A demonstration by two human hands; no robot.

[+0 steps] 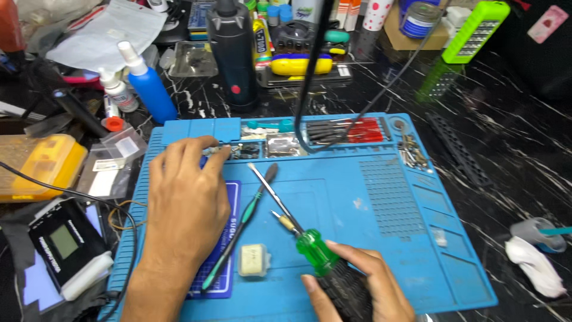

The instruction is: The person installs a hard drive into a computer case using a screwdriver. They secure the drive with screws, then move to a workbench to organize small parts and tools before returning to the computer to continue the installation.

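My left hand [186,197] reaches across the blue work mat [369,250], its fingertips pinching a small part at the tray compartments [238,150] along the mat's far edge. My right hand [357,286] grips a screwdriver with a green translucent handle [316,250]; its shaft points up and left over the mat. A thin green-and-black tool [241,229] lies diagonally between my hands. Just left of the screwdriver handle a small pale square block [253,260] sits on the mat.
A blue spray bottle [149,83], a black hot-air tool [233,53], glue tubes and boxes crowd the back. A yellow case [39,164] and a small meter [68,244] lie left. A black cable [310,89] hangs over the mat. White cloth [536,265] sits right.
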